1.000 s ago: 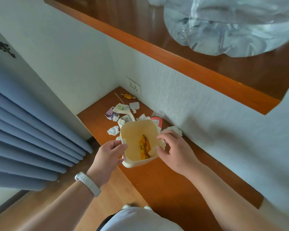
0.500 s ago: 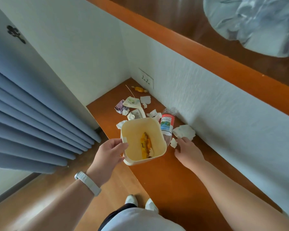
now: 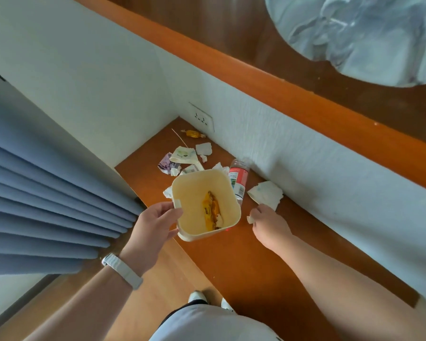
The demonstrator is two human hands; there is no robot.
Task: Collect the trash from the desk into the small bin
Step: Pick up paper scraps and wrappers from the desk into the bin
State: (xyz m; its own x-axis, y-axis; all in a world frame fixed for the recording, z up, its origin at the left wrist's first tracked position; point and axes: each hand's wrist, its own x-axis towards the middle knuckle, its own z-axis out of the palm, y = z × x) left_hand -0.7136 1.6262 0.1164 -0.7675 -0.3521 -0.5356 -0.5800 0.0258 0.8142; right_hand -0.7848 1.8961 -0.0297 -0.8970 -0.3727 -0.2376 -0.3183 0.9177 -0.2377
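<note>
My left hand (image 3: 155, 227) grips the near left wall of the small cream bin (image 3: 194, 190), held over the desk's front edge. An orange wrapper (image 3: 210, 210) and a white scrap lie inside it. My right hand (image 3: 268, 226) rests on the brown desk (image 3: 256, 262) just right of the bin, fingers pinched on a small white paper scrap (image 3: 250, 219). A crumpled white tissue (image 3: 266, 194) lies just beyond that hand by the wall. A plastic bottle with a red label (image 3: 237, 179) lies beside the bin. Several paper scraps (image 3: 183, 155) and a yellow candy wrapper (image 3: 193, 134) lie farther back.
A white wall with a socket (image 3: 202, 118) borders the desk on the right and back. Blue curtains (image 3: 47, 205) hang at the left. A wooden shelf (image 3: 305, 57) above holds a crumpled clear plastic bag (image 3: 367, 33). My shoes (image 3: 197, 296) stand on the wood floor.
My right hand left the bin's rim, moved right onto the desk and pinched a small white scrap. The view shifted, showing the bottle and tissue more fully. My left hand kept hold of the bin.
</note>
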